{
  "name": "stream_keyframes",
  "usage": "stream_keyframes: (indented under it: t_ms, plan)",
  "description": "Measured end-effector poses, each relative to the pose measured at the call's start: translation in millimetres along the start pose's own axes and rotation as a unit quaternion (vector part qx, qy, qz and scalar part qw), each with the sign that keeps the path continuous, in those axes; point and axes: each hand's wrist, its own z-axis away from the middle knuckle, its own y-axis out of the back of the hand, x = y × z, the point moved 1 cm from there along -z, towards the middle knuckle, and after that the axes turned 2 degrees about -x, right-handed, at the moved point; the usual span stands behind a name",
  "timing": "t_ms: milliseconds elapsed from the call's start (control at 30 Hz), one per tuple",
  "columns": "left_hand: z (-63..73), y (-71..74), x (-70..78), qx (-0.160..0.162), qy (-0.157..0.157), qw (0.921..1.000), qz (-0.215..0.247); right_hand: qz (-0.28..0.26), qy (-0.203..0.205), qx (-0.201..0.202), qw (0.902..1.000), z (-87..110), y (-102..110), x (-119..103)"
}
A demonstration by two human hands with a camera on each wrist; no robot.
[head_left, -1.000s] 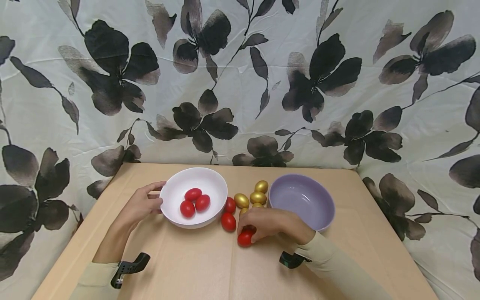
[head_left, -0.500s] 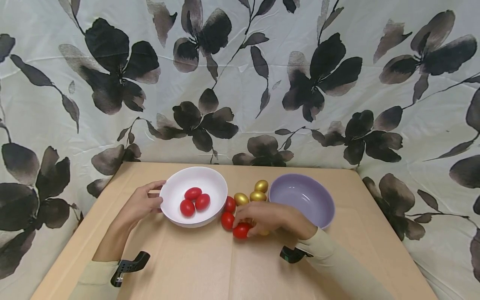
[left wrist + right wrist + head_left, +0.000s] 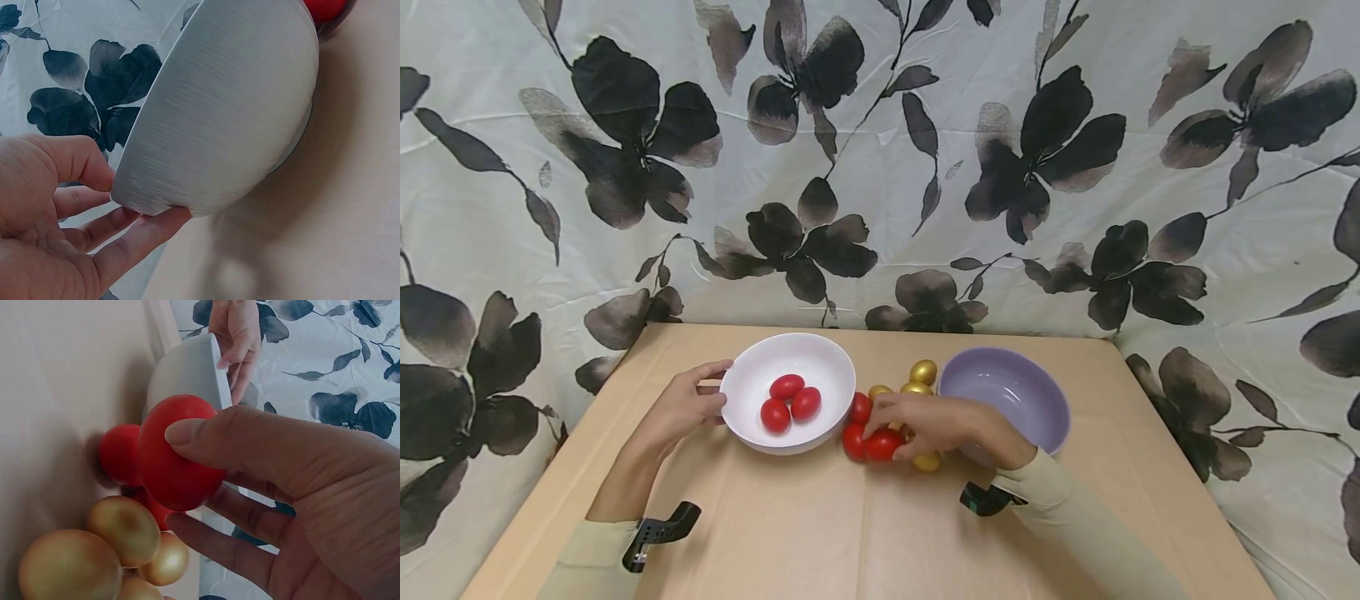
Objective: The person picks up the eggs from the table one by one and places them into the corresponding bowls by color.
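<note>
My left hand (image 3: 687, 402) holds the rim of a white bowl (image 3: 827, 367) on the left, with thumb and fingertips against its edge in the left wrist view. Inside the bowl lie three red eggs (image 3: 787, 386). My right hand (image 3: 943, 421) pinches another glossy red egg (image 3: 178, 453) between thumb and fingers, low over the table just right of the bowl. Two loose red eggs, one (image 3: 853, 442) beside the held egg and one (image 3: 860, 408) behind it, lie near the white bowl. Gold eggs (image 3: 922, 372) are clustered around and partly hidden under my right hand.
A purple bowl (image 3: 1003, 387) with nothing visible inside stands right of the gold eggs, partly behind my right wrist. The wooden table (image 3: 775, 525) ends at the back against a floral cloth (image 3: 917, 250).
My right hand has moved the pinched red egg away from me and slightly left, close to the other loose red eggs. A gold egg now shows below the hand. The left hand stays put.
</note>
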Motion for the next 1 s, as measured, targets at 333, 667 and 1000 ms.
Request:
stream_keyframes:
  t_ms: [333, 667, 1000]
  plan:
    - [0.0, -0.2, 0.1, -0.003, 0.005, 1.0, 0.006, -0.021, 0.001, 0.005, 0.9998, -0.8, 12.2, 1.8]
    - [0.5, 0.1, -0.4, -0.004, -0.004, 1.0, 0.008, -0.042, -0.013, 0.004, 0.999, -2.3, 24.3, -1.0]
    - [0.0, 0.0, 0.5, -0.004, 0.001, 1.0, 0.001, -0.043, -0.004, 0.023, 0.9988, -9.0, 41.4, -2.8]
